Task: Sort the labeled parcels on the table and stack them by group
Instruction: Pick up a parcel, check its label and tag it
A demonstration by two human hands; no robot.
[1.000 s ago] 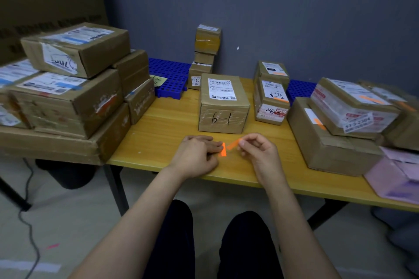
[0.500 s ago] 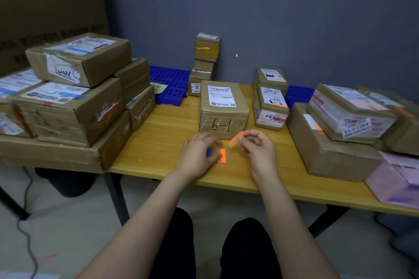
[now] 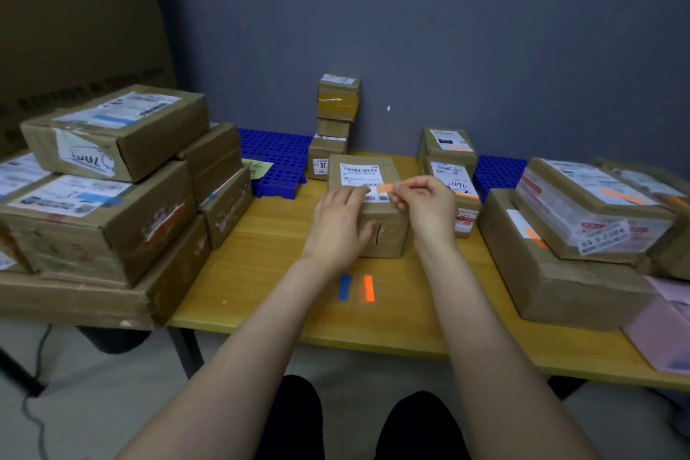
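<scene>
The wooden table [image 3: 261,273] carries everything. Along its left edge sits the biggest pile of brown parcels [image 3: 104,217], broad boxes stacked several high, overhanging the near left corner. At the right edge a second pile [image 3: 560,258] has flatter boxes marked with orange strips, with a pink envelope [image 3: 664,325] at the near right corner. Blue grid trays [image 3: 276,157] lie along the far edge, and a slim tower of small boxes [image 3: 338,101] stands against the wall between them.

The labelled parcel [image 3: 384,235] being handled stands upright in the middle of the table, just beside a two-box stack [image 3: 448,149] on its right. The left hand [image 3: 336,224] lies over the parcel's top left, fingers fairly straight and resting on the cardboard (holding nothing that can be seen). The right hand [image 3: 425,209] pinches one end of an orange sticker [image 3: 386,187] between thumb and fingertips, the strip lying across the white label on the parcel's top.

Nearer the front edge, between the forearms, a blue strip [image 3: 345,287] and an orange strip [image 3: 369,288] lie side by side, apart.
</scene>
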